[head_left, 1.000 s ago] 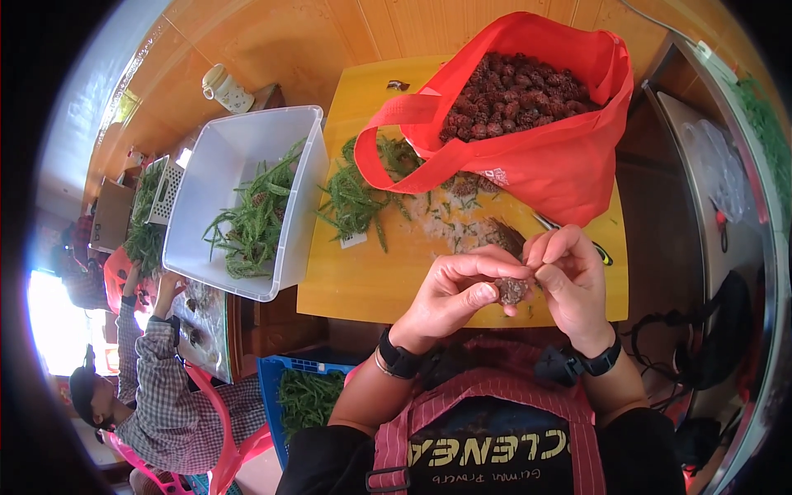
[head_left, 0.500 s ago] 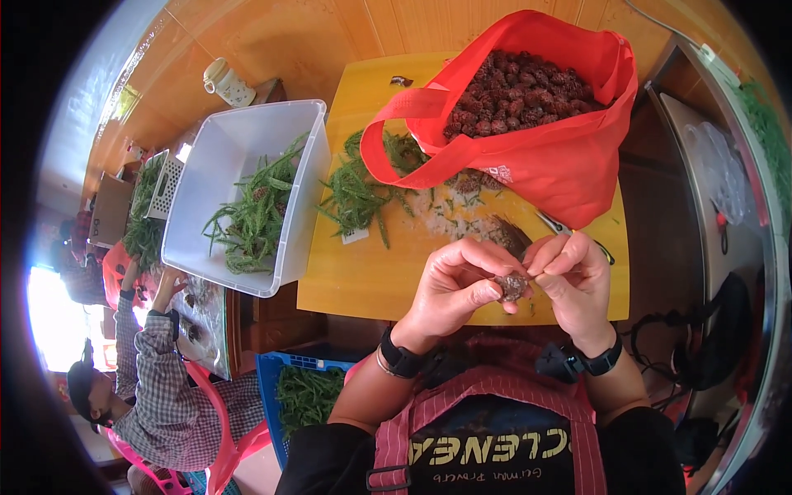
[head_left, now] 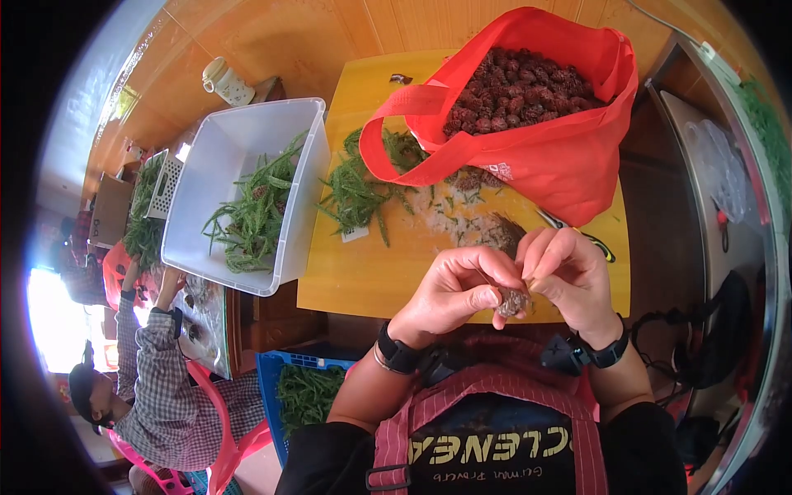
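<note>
Both hands meet just above the yellow table's (head_left: 346,280) near edge; left hand (head_left: 450,293) and right hand (head_left: 569,276) pinch one small brown scaly cone (head_left: 513,303) between fingertips; I judge picking-apart is underway. Next calls for a firm hold on it; beyond, red bag (head_left: 569,165) of cones, white tub (head_left: 289,239) of green sprigs.

Left hand (head_left: 452,290) and right hand (head_left: 569,276) pinching small brown fruit (head_left: 513,303), possibly a husk, red bag (head_left: 569,161) behind
</note>
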Demonstrator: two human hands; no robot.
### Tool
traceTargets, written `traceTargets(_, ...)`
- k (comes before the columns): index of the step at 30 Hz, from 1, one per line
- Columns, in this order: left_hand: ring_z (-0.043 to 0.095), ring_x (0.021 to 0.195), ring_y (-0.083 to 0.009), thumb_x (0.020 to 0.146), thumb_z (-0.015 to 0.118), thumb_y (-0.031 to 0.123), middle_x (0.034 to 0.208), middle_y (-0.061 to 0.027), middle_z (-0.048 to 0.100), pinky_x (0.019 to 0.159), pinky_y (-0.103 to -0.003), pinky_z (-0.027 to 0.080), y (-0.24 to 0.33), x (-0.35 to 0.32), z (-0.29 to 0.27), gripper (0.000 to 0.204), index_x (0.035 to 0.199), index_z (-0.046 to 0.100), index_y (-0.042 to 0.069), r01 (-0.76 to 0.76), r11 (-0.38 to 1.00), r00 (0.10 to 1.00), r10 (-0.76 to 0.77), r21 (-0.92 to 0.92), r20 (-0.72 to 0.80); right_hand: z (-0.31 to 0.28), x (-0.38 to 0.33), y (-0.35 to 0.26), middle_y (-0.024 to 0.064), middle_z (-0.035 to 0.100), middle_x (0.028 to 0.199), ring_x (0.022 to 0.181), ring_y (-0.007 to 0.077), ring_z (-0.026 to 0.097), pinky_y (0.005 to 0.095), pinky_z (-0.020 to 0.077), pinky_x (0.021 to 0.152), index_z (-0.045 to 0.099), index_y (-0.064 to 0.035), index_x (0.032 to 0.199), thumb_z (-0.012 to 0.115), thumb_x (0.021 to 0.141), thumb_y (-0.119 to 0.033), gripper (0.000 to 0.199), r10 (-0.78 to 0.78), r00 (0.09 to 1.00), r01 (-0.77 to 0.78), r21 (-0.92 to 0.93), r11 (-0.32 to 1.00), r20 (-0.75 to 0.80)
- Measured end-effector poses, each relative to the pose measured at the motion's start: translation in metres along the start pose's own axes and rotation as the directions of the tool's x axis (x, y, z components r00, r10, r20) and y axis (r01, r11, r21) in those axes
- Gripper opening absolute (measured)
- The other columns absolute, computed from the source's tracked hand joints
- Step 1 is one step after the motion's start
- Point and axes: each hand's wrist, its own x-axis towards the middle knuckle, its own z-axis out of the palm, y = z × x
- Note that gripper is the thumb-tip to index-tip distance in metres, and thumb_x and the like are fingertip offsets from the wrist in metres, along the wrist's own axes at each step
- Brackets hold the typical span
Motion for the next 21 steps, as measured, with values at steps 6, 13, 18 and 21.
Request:
traceTargets(6,0.061,0.067,-0.0220,0.082,0.064,0.022,0.080,-0.0131,0.055,0.047,-0.023,0.046,0.001,0.002,0.003,0.024,0.089,0.055,0.000,0.036,0.998,0.999,-0.036,-0.043,0.002,-0.003,0.001,-0.001,0.0056,0.054,0.079,0.080,0.0182,0.052,0.0277,0.0442,0.071,0.053,-0.0068,0.073,0.068,0.077,-0.008,0.015,-0.050,0.993,0.060,-0.088,0.994,0.108)
traceTargets(13,0.059,0.064,-0.0196,0.083,0.064,0.021,0.077,-0.0122,0.055,0.048,-0.021,0.044,0.001,0.000,0.002,0.022,0.089,0.056,0.002,0.004,1.000,1.000,-0.004,0.016,-0.025,-0.003,-0.002,-0.001,0.0057,0.054,0.078,0.081,0.0188,0.054,0.0290,0.0451,0.072,0.054,-0.0055,0.073,0.069,0.075,-0.006,0.016,-0.067,0.995,0.078,-0.164,0.983,0.075)
traceTargets(18,0.056,0.061,-0.0164,0.081,0.066,0.020,0.075,-0.0141,0.056,0.049,-0.020,0.041,0.005,-0.003,0.003,0.022,0.087,0.057,0.000,0.043,0.999,0.999,-0.042,0.022,-0.016,-0.010,0.001,-0.003,0.0072,0.053,0.089,0.089,0.0190,0.053,0.0308,0.0436,0.080,0.056,-0.0046,0.082,0.073,0.072,-0.010,0.021,0.010,0.982,0.010,-0.105,0.994,0.191)
traceTargets(21,0.053,0.059,-0.0143,0.080,0.067,0.020,0.076,-0.0154,0.057,0.048,-0.020,0.039,0.009,-0.003,0.004,0.023,0.085,0.058,-0.001,0.123,0.992,0.992,-0.123,0.019,0.010,-0.009,0.004,-0.007,0.0104,0.049,0.106,0.104,0.0207,0.048,0.0333,0.0379,0.091,0.056,-0.0024,0.101,0.078,0.068,-0.022,0.044,0.150,0.968,-0.147,-0.028,0.989,0.201)
